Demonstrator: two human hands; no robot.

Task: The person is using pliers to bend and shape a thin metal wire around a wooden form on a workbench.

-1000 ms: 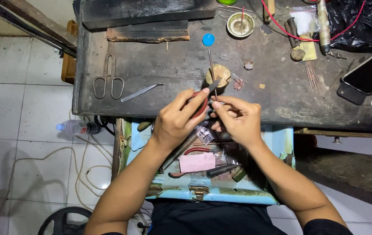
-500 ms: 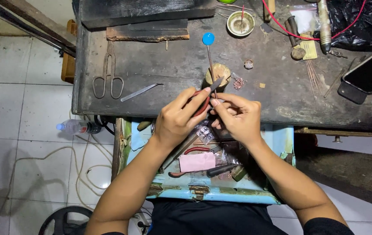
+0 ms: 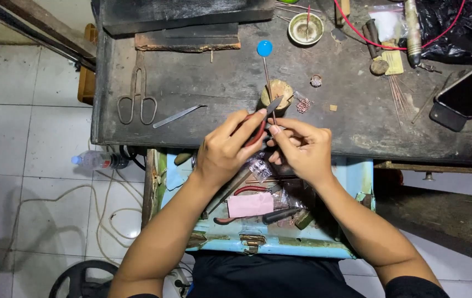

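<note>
I am looking down on a dark, worn workbench (image 3: 203, 83), and both hands are meeting at its near edge. The left hand (image 3: 225, 149) is gripping a pair of red-handled pliers (image 3: 262, 120), fingers curled shut around the handles, the tips of the tool pointing up toward a small round wooden block (image 3: 278, 91). The right hand (image 3: 302, 149) is pinching something fine between thumb and forefinger just beside the plier tips — it is too small for me to say what it is. A thin rod with a blue round head (image 3: 264, 48) is standing at the block, running away from the hands.

To the left on the bench I am seeing a pair of large scissors (image 3: 137, 94) and metal tweezers (image 3: 178, 116), well apart from the hands. A small pile of pinkish links (image 3: 304, 105) is lying just right of the block, and a small round bowl (image 3: 306, 28) is sitting farther back. A dark phone (image 3: 470, 91) is resting at the right edge.

Below the hands an open light-blue drawer (image 3: 357, 176) is holding more pliers (image 3: 252, 190) and a pink slip (image 3: 249, 205) — all beneath the wrists.
</note>
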